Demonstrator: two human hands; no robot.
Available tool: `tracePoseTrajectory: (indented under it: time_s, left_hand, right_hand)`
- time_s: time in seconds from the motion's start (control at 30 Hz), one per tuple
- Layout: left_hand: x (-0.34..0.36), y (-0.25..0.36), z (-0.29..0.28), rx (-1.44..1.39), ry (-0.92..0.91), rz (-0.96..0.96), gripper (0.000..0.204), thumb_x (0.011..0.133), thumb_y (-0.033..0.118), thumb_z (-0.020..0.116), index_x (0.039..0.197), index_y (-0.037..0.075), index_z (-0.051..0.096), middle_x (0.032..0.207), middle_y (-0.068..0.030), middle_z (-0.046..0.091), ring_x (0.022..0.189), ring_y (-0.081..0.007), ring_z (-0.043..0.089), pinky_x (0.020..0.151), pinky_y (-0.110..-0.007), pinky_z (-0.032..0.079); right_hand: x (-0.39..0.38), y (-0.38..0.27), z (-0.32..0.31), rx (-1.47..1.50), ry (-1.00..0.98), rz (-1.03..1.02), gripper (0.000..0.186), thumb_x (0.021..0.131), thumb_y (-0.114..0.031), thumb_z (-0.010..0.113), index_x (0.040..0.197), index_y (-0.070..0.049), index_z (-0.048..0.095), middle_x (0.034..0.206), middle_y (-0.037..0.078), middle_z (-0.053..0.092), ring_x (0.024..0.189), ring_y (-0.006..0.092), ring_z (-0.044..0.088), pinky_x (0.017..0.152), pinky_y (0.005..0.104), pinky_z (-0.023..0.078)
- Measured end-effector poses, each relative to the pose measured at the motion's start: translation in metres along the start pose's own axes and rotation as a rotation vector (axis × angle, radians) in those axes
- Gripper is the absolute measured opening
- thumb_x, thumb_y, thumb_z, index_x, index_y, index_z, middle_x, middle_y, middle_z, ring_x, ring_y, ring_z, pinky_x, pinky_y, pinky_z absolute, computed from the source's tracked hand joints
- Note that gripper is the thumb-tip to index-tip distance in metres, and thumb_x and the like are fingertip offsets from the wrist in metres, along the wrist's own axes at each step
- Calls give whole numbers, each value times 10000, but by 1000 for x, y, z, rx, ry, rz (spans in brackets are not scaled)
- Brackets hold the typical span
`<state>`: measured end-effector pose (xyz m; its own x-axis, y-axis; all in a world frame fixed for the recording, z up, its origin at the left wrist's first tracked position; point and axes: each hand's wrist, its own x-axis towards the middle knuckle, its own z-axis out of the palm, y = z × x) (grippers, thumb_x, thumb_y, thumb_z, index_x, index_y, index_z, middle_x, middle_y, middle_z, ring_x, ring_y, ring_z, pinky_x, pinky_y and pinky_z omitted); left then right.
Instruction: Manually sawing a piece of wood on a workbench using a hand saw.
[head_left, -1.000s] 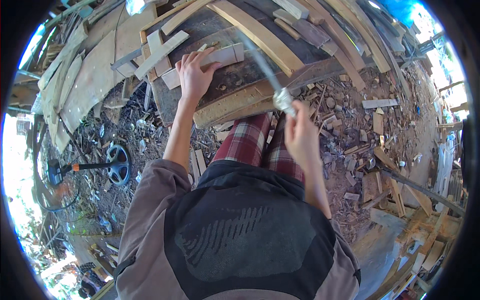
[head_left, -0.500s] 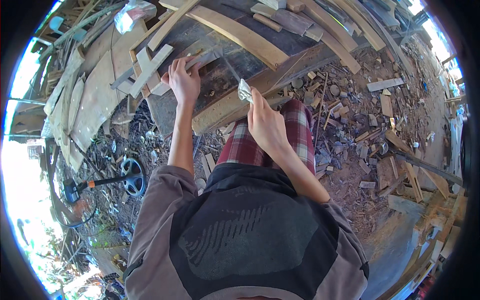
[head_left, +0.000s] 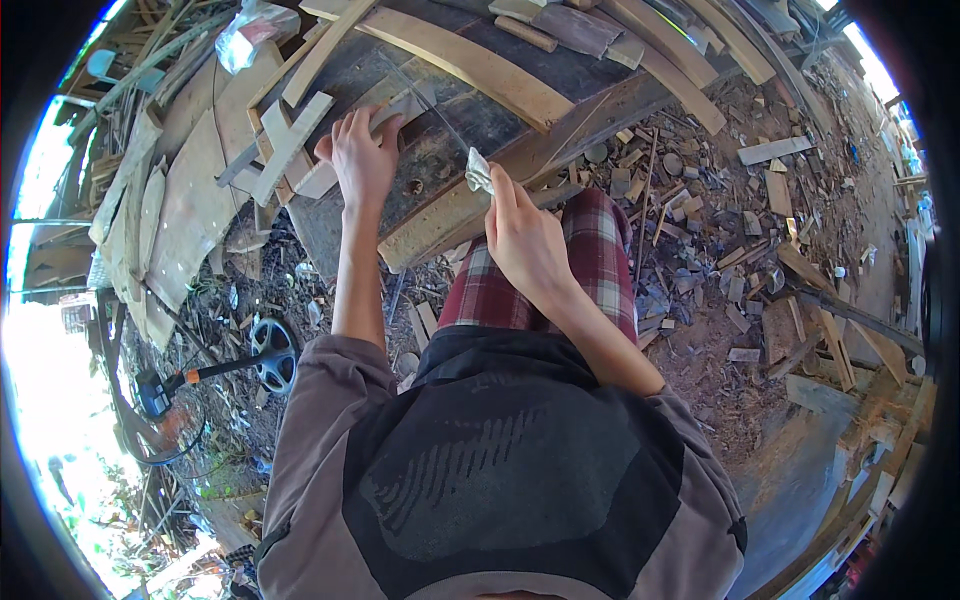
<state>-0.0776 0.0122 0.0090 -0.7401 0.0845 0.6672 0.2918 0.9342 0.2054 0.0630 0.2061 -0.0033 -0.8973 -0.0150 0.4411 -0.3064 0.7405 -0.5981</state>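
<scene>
My right hand (head_left: 528, 238) grips the pale, wrapped handle (head_left: 480, 171) of a long thin blade, just above my knees. The dark blade (head_left: 440, 116) slants up and to the left over the workbench (head_left: 437, 180), passing beside the end of a small wood piece (head_left: 408, 106). Bent over that piece, my left hand (head_left: 362, 158) holds it on the bench top, its fingers partly hidden behind the knuckles. Whether the blade touches the wood I cannot tell.
A long curved board (head_left: 470, 65) lies across the bench's far side, with several planks at the far right. Crossed wood strips (head_left: 292, 145) are left of my left hand. Wood offcuts (head_left: 690, 205) litter the ground. A black wheel on a shaft (head_left: 273, 355) lies at the left.
The blade now reaches farther up and left past the wood piece, and my right hand has shifted slightly that way. My left hand keeps its hold on the wood.
</scene>
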Motion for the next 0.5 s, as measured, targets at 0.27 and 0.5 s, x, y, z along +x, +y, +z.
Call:
tracePoseTrajectory:
  time_s: [0.27,0.5]
  left_hand:
    - [8,2,6,46,-78,70,175,849,174,669,1015,121,682,946,-69,637,959,-257,599,843,-413,349]
    - [6,7,6,92,-46,62,184,862,186,657,1038,139,686,926,-56,621,962,-250,590,847,-412,344]
  right_hand:
    - [-16,-5,-2,-65,-64,58,506,871,-96,585,1327,43,414,871,166,605,585,298,648,484,369,526]
    - [1,-20,-4,-93,-111,117,510,856,-49,542,1331,60,392,842,191,618,629,330,673,507,380,542]
